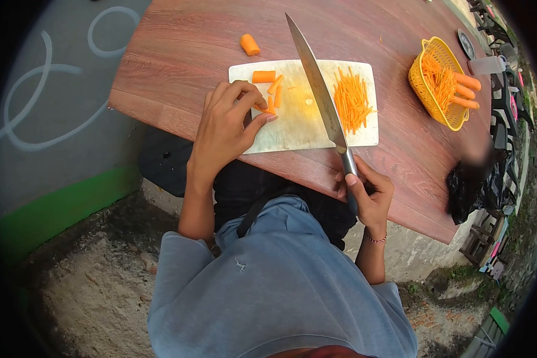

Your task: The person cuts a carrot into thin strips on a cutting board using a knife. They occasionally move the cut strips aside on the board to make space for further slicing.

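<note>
My right hand [370, 194] grips the handle of a large knife [319, 83], whose blade slants up and left across a white cutting board [298, 134]. At the board's left side my left hand [227, 122] has its thumb and fingers closed round carrot sticks [271, 105]. Just above those fingers lies a short carrot block [264, 76], with more cut sticks [275, 85] beside it. To the right of the blade is a pile of thin carrot strips [352, 100]. Another carrot piece [250, 45] lies on the table above the board.
On the wooden table [191, 53], a yellow basket [425, 93] holds carrot shreds and several whole carrots [466, 82]. Behind it are a plastic bottle [487, 65] and a metal dish [466, 44]. A black plastic bag [465, 191] hangs near the right edge.
</note>
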The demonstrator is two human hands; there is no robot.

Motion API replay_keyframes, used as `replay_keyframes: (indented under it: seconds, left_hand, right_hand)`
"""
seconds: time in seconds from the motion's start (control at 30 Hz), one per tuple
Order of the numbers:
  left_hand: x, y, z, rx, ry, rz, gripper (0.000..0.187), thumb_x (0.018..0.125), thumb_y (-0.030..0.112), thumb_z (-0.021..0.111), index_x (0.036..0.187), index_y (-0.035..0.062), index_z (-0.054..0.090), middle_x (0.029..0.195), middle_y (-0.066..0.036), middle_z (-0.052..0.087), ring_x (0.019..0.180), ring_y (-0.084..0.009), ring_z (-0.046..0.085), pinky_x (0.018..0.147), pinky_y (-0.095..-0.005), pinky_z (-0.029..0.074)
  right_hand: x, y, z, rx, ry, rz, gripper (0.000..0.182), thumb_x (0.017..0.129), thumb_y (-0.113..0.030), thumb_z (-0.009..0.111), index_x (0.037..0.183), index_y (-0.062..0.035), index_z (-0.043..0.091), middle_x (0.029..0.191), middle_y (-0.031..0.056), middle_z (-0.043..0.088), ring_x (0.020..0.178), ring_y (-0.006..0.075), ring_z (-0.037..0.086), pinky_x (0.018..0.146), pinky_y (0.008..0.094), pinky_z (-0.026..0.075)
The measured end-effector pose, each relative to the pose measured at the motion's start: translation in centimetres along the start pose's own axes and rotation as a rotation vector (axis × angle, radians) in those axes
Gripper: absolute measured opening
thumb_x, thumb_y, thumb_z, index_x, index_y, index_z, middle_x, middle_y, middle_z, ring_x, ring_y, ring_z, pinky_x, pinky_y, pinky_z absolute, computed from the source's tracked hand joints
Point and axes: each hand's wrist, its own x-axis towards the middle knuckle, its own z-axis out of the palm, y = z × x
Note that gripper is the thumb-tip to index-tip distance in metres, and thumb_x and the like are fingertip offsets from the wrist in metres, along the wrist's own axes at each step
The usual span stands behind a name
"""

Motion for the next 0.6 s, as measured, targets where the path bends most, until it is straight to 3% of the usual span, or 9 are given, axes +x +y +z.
replay_keyframes:
  seconds: [0.1,0.27,0.5,0.6]
  left_hand:
    - [-0.1,0.3,-0.5,0.014,-0.089,-0.057,0.023,0.087,0.017,0.086,0.096,0.0036,0.069,0.108,-0.009,0.067,0.101,-0.0298,0.061,0.093,-0.0430,0.048]
    - [-0.4,0.8,-1.0,0.059,-0.106,-0.079,0.018,0.096,0.018,0.077,0.103,0.0033,0.069,0.100,-0.010,0.068,0.094,-0.0299,0.061,0.091,-0.0430,0.046]
    - [1.4,3.2,0.9,-0.048,-0.076,0.100,0.015,0.098,0.013,0.074,0.109,0.0028,0.074,0.101,-0.012,0.073,0.096,-0.0314,0.066,0.094,-0.0453,0.047]
    - [2.3,4.8,2.3,-0.159,-0.057,-0.029,0.016,0.096,0.012,0.077,0.108,0.0006,0.076,0.096,-0.012,0.074,0.091,-0.0269,0.069,0.089,-0.0402,0.052]
  right_hand:
    - [0.2,-0.3,0.0,-0.033,-0.016,0.009,0.041,0.102,-0.001,0.071,0.142,0.0069,0.066,0.096,0.0124,0.079,0.072,0.0117,0.070,0.067,0.0259,0.058]
    - [0.3,-0.5,0.0,-0.036,-0.030,0.002,0.040,0.102,-0.002,0.071,0.141,0.0057,0.067,0.095,0.0108,0.079,0.072,0.0111,0.070,0.067,0.0259,0.058]
    - [0.5,-0.8,0.1,0.040,-0.033,0.089,0.039,0.105,-0.008,0.069,0.143,0.0035,0.067,0.093,0.0074,0.077,0.072,0.0092,0.069,0.067,0.0252,0.057]
    - [0.5,-0.9,0.2,0.048,-0.013,0.119,0.040,0.107,-0.010,0.068,0.144,0.0031,0.066,0.093,0.0067,0.076,0.072,0.0087,0.068,0.067,0.0250,0.056]
